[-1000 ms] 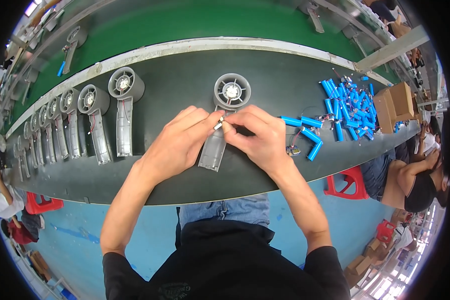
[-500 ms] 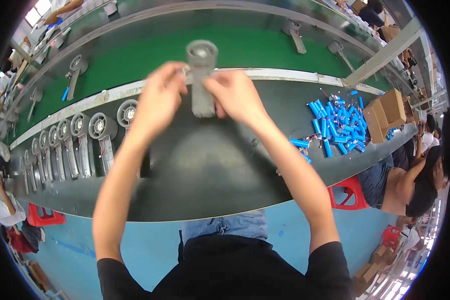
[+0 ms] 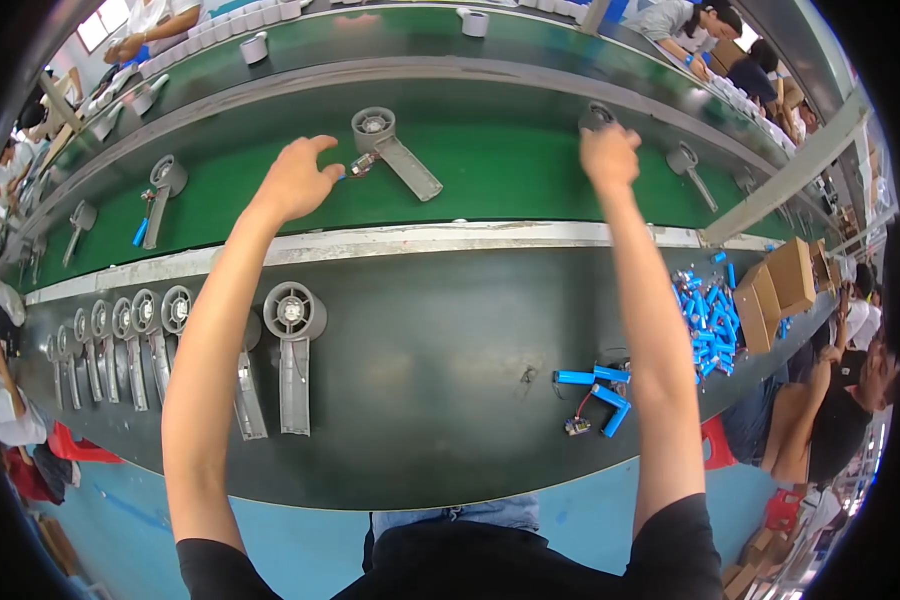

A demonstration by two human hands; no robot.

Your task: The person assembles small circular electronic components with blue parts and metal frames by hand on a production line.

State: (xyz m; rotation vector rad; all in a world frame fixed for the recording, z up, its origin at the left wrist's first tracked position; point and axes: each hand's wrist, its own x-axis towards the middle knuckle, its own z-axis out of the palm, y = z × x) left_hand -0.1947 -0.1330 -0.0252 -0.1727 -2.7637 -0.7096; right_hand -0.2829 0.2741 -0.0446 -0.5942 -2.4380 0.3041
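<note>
My left hand is over the green belt with fingers spread, holding nothing. Just right of its fingertips lies a grey handheld fan housing, its handle slanting down to the right. A small wired circuit board sits against it, and a bit of blue shows by my fingers. My right hand reaches across the belt onto another grey fan housing. It covers that fan's handle, and its fingers are partly hidden, so I cannot tell if they grip.
On the dark table, several grey fan housings stand in a row at left. Blue battery cells are heaped at right beside an open cardboard box; a few lie nearer. A white ledge separates table and belt. Other people work around.
The fan housing that both hands held over the table now lies on the belt, released. My right hand has moved far right to another fan. The view has tilted upward.
</note>
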